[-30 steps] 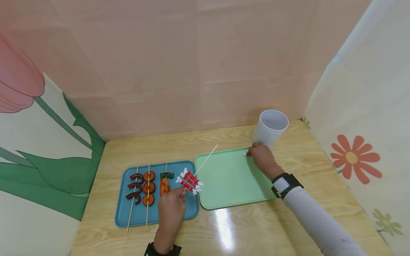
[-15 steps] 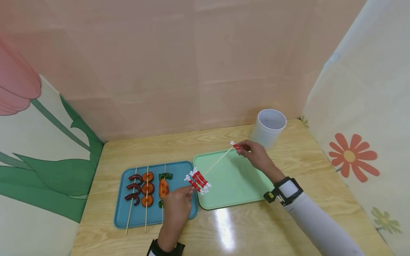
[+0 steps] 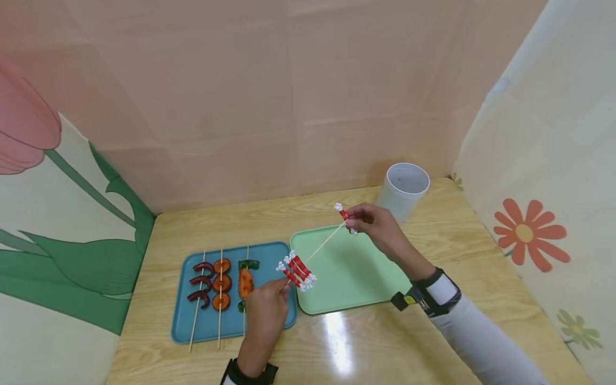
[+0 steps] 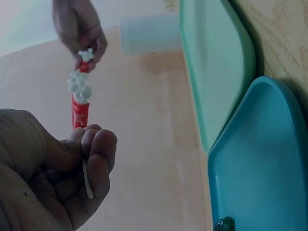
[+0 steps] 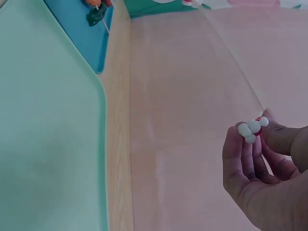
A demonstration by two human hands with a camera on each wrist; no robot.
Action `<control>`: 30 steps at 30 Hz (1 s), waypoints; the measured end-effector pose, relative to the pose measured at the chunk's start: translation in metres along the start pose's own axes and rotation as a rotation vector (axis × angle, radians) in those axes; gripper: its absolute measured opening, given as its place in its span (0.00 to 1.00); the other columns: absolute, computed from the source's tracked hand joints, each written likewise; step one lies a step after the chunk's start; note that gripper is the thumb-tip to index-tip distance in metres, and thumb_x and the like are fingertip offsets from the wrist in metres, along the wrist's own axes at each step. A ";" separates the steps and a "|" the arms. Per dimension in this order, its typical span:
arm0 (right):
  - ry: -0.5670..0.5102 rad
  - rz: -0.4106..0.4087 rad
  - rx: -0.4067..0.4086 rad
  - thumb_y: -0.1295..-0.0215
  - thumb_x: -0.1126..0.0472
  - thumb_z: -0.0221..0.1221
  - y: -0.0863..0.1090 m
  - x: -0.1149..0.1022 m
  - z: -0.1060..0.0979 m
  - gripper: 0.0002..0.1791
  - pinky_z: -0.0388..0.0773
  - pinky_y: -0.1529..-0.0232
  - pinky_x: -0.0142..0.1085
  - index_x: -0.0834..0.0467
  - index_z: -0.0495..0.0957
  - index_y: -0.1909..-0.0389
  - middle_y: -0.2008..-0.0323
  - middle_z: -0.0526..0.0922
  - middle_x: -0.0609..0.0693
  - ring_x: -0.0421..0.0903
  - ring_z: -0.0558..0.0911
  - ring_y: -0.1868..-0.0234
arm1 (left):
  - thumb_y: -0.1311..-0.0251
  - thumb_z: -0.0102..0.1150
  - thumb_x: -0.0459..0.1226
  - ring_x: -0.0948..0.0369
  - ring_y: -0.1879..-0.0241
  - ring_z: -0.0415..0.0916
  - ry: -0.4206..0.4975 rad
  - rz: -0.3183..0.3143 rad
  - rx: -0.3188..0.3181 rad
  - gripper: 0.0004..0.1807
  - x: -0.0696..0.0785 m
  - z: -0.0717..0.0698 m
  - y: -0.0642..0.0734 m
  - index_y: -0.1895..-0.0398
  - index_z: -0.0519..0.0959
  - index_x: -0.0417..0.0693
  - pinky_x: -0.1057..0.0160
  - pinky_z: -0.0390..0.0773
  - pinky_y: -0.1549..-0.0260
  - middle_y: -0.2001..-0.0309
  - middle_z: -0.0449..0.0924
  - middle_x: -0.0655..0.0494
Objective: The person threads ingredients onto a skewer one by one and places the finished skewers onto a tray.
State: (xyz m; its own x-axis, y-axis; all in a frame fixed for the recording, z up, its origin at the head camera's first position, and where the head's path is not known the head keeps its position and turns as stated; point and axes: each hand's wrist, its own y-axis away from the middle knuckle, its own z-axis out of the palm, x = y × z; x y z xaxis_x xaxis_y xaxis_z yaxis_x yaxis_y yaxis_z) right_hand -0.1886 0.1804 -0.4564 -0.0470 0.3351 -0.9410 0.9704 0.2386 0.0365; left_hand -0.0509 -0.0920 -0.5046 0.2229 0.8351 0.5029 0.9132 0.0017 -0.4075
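In the head view my left hand (image 3: 267, 310) grips the lower end of a thin wooden skewer (image 3: 326, 240), which slants up to the right. Threaded near that grip are red pieces with white knobby ends (image 3: 299, 271), like toy bones. With thumb and fingers, my right hand (image 3: 380, 229) pinches a similar loose-looking red piece (image 3: 344, 214) at the skewer's far tip; whether the tip has entered it cannot be told. The skewer's butt end (image 4: 88, 185) sticks out of my left fist in the left wrist view. White knobs (image 5: 252, 127) show between the right fingers.
Below the hands lies a green tray (image 3: 332, 299). Left of it a blue tray (image 3: 279, 254) bears skewers of dark curled pieces (image 3: 203, 280), orange rounds (image 3: 222, 283) and an orange-and-green one (image 3: 246, 283). A white cup (image 3: 406, 187) stands behind, near the wall.
My right hand has lifted the red piece off the green tray's far edge and brought it left to the skewer's tip. The left hand has shifted slightly right with the skewer.
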 end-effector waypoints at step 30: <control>0.156 -0.095 0.131 0.33 0.58 0.67 0.006 -0.013 0.011 0.15 0.82 0.59 0.27 0.59 0.82 0.49 0.56 0.86 0.55 0.49 0.82 0.57 | 0.50 0.70 0.20 0.62 0.79 0.82 -0.005 -0.019 -0.003 0.12 -0.002 -0.003 0.001 0.66 0.91 0.41 0.61 0.83 0.79 0.77 0.86 0.53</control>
State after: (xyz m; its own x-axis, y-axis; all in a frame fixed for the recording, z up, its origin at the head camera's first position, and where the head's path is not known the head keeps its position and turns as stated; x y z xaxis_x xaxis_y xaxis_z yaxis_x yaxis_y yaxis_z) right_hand -0.1795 0.1680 -0.4479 -0.1662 0.4563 -0.8742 0.9818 0.1589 -0.1037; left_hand -0.0500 -0.0952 -0.5040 0.2038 0.8377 0.5067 0.9183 0.0158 -0.3955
